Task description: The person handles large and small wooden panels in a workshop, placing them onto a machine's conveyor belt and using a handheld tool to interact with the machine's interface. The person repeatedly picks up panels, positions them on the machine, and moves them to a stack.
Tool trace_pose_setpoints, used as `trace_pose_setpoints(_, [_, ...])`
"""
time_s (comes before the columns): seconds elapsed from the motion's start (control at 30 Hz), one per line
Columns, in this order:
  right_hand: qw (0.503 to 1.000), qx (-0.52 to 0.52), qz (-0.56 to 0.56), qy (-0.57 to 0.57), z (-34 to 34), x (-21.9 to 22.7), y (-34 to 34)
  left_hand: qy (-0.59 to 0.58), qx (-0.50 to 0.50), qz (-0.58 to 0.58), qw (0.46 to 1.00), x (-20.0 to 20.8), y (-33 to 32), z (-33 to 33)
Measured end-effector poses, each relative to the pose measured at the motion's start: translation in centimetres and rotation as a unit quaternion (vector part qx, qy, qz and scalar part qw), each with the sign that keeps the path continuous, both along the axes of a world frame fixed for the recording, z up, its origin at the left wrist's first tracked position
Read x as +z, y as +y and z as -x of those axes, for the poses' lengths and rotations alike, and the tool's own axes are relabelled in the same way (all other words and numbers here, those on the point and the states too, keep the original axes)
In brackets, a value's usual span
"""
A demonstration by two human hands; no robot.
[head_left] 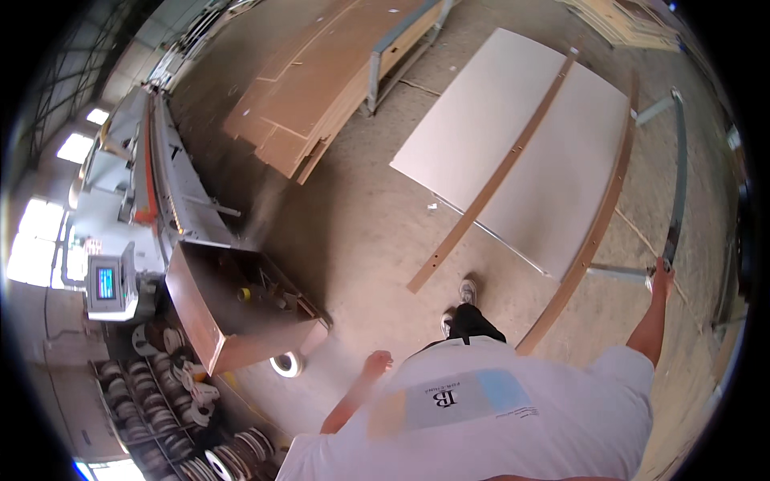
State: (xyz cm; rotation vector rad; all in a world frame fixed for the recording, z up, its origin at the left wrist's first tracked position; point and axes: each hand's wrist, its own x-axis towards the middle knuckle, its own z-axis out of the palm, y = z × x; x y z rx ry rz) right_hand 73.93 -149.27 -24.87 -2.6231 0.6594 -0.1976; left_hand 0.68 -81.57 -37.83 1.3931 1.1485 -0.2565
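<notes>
At the right, my right hand [662, 276] is closed around the near end of a grey metal bar [680, 180], part of a low metal frame. A crossbar of this frame [616, 272] runs leftward toward a long brown strip with holes [597, 236]. My left hand [378, 363] hangs beside my body, its fingers loosely curled, and no object shows in it. Ahead of my feet, a large white panel [465, 120] lies flat, with a second brown strip [504, 170] across it. What supports the panel is mostly hidden.
To the left stands a brown open-topped box [192, 309] with scraps in it, beside a long machine with a small screen [105, 282]. A white roll [286, 365] and racks of edging rolls [144, 401] are nearby. Stacked brown boards [313, 72] lie farther off.
</notes>
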Motion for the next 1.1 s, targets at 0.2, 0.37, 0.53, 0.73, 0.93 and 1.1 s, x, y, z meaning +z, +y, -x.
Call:
trace_pose_setpoints(0.2, [0.988, -0.027, -0.15, 0.005, -1.9, -2.1, -3.4, 0.004, -0.162, -0.161, 0.973, 1.4, 0.8, -3.1])
trace_pose_setpoints(0.37, [0.956, -0.094, 0.243, 0.132, 2.4, 1.0, 8.6, 0.059, -0.169, -0.221, 0.959, 1.9, 6.1, -3.0])
trace_pose_setpoints(0.53, [0.953, 0.101, 0.265, -0.104, 4.5, 2.5, 24.8, -0.035, 0.18, 0.006, 0.983, 5.2, 9.8, -6.2])
trace_pose_setpoints(0.73, [0.647, 0.759, 0.002, 0.071, 18.2, -21.0, 56.5, 0.054, 0.062, -0.056, 0.995, 1.9, 12.7, -0.6])
trace_pose_setpoints(0.93, [0.533, 0.757, -0.112, 0.36, 37.3, -8.4, 77.6, 0.164, 0.119, -0.097, 0.974, 2.4, 20.6, 7.8])
trace_pose_setpoints(1.1, [0.523, 0.748, -0.092, 0.397, 40.1, -9.9, 84.0, 0.174, 0.01, -0.178, 0.968, 2.9, 28.8, 17.8])
